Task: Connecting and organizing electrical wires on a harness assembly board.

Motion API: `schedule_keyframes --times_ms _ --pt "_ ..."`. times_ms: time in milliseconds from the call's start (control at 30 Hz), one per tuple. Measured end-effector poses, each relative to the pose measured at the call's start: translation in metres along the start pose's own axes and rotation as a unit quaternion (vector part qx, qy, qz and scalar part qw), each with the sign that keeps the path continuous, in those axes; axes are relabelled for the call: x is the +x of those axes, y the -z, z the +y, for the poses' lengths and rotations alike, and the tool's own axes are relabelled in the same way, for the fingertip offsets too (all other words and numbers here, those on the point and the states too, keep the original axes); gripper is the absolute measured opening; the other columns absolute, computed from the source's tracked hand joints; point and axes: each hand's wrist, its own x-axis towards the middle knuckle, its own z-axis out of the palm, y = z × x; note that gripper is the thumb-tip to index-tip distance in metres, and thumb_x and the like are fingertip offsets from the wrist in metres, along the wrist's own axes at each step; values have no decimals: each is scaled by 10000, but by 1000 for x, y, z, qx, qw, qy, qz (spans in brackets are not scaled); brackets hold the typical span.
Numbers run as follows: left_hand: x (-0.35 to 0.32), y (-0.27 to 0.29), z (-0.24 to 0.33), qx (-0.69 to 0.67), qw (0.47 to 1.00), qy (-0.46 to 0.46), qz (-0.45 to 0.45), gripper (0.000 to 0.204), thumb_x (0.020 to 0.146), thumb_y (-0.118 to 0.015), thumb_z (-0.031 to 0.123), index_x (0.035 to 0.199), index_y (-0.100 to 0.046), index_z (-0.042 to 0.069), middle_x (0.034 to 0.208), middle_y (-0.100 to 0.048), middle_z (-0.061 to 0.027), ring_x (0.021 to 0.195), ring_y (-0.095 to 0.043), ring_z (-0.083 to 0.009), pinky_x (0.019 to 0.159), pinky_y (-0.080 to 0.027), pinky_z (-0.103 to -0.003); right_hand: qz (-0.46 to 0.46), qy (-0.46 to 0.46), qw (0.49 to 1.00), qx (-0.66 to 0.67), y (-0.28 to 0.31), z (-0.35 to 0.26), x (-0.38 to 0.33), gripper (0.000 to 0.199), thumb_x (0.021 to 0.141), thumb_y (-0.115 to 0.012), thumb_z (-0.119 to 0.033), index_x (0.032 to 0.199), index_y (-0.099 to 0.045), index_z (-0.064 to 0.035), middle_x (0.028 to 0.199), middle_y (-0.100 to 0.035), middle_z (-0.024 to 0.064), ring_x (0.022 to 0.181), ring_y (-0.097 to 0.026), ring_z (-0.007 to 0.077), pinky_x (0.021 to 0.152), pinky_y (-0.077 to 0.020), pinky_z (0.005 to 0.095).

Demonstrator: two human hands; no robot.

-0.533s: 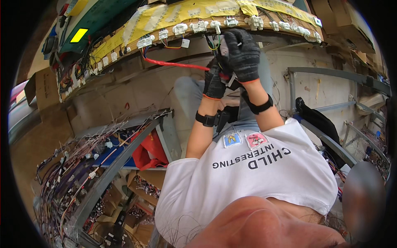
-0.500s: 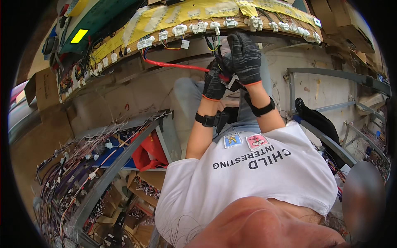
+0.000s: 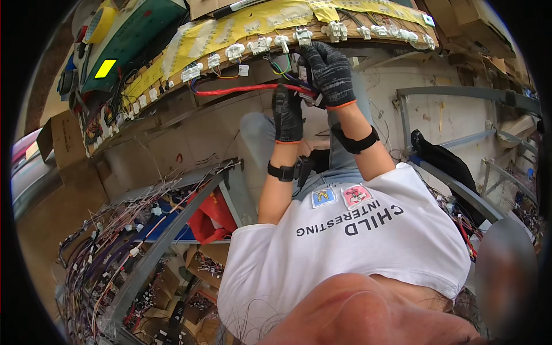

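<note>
Head view is looking down over the person's own white T-shirt [image 3: 356, 241], which is filling the lower middle of the picture, with both bare forearms rising from it toward the bench edge above. Each wrist is wearing a black strap. To the left of the shirt, a grey metal rack [image 3: 167, 241] is slanting across, hung with tangles of thin coloured wires [image 3: 109, 259], and a red bag [image 3: 210, 215] is sitting just behind it.

Further up, the left hand [image 3: 287, 115], in a dark knitted glove, is closing its fingers around a red cable bundle [image 3: 241, 89] that is running leftward along the underside of the board. The right hand [image 3: 328, 72], gloved the same way, is sitting just beside and slightly above the left one, its fingers curling shut over a small connector piece [image 3: 313, 99] at the end of that red bundle; what exactly it is pinching is mostly hidden by the glove. The two hands are nearly touching.

Beyond them, the curved harness board [image 3: 230, 40], covered in yellow tape, is arching across the top, carrying a row of white connector blocks [image 3: 236, 52] with short coloured leads hanging from them. A green panel [image 3: 132, 40] is lying at the far upper left, and cardboard boxes [image 3: 460, 23] are stacked at the upper right.
</note>
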Motion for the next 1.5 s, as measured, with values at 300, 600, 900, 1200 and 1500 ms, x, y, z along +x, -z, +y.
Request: schedule_keyframes --times_ms 300,600,900,1200,1500 --pt "-64 -7 13 586 730 -314 158 241 804 -575 182 1002 -571 43 971 -597 -114 958 -545 -288 870 -426 -426 -49 51 991 -115 21 8 18 218 862 -568 -217 842 -659 -20 722 -643 134 646 -610 246 636 -473 343" --pt "-30 -145 -65 897 96 -15 -431 404 750 -571 190 1138 -607 87 1022 -630 -113 1027 -580 -298 912 -410 -476 -418 -457 774 133 216 88 -176 726 900 -333 -617 1254 -450 6 1024 -628 149 823 -636 206 711 -514 315" --pt "-83 -202 88 605 434 -175 -644 250 681 -624 276 656 -489 67 751 -522 -135 876 -551 -298 787 -456 -399 85 -299 572 759 288 201 -108 126 919 -504 -134 939 -548 -18 736 -483 37 647 -474 139 597 -410 267" --pt "-87 -77 70 837 187 -257 -445 440 790 -623 310 1149 -581 59 1110 -546 -196 995 -565 -339 919 -441 -415 -24 -231 767 599 188 38 -99 213 939 -518 -283 903 -559 -77 573 -401 -49 476 -398 75 460 -316 223" --pt "16 -148 -4 379 918 113 -12 197 939 -510 214 981 -582 36 853 -584 -55 727 -561 -107 614 -455 -248 3 -102 986 131 127 26 -37 141 879 -606 -115 954 -666 -11 711 -610 10 578 -507 54 517 -395 204"
